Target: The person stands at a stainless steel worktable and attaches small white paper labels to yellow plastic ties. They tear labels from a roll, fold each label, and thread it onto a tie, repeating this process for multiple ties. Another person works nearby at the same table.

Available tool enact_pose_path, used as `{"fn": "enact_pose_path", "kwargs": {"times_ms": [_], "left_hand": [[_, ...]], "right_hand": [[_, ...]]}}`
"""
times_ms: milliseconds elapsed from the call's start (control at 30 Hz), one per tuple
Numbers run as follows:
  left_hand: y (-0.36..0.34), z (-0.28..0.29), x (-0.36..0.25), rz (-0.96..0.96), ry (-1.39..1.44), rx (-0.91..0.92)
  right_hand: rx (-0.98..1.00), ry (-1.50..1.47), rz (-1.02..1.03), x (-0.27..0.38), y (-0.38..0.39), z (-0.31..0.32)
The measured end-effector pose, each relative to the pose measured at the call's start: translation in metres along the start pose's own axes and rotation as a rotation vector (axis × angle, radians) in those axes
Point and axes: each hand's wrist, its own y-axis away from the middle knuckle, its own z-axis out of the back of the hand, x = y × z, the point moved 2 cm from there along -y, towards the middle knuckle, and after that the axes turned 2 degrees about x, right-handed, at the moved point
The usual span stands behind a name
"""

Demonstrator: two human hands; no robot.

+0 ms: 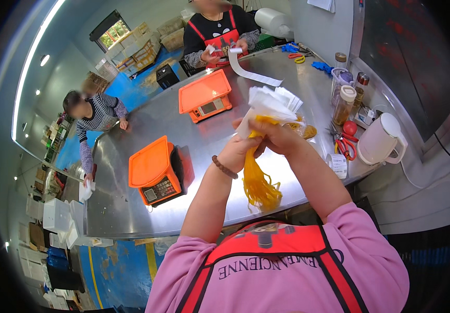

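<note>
My left hand [245, 145], with a beaded bracelet at the wrist, and my right hand [273, 136] are closed together round a bundle of white slips [274, 100] and long yellow strands [260, 188]. The slips fan out above my fingers and the strands hang below them. Some fingertips are hidden by the bundle. A small yellowish coil or pile [307, 130], too unclear to name, lies beyond my right hand. An orange scale [149, 161] stands left of my left hand, and another [204, 94] farther back on the steel table [110, 208].
A co-worker [214, 36] across the table holds a paper strip [251, 73]. Another person [94, 117] at the left reaches to the table edge. Red-handled scissors [346, 147], a label roll [337, 164], bottles [346, 99] and a white kettle [376, 138] stand or lie along the right side.
</note>
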Motion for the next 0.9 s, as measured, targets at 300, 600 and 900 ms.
{"fn": "enact_pose_path", "kwargs": {"times_ms": [300, 600, 900], "left_hand": [[0.054, 0.053, -0.010, 0.092, -0.664, -0.178], [0.133, 0.143, -0.028, 0.109, -1.263, -0.437], [0.161, 0.208, 0.036, 0.014, -1.422, -0.738]], "right_hand": [[-0.297, -0.570, 0.170, -0.016, -0.049, 0.004], [-0.639, -0.604, 0.520, 0.035, -0.086, 0.128], [-0.601, -0.424, 0.328, 0.063, -0.115, 0.102]]}}
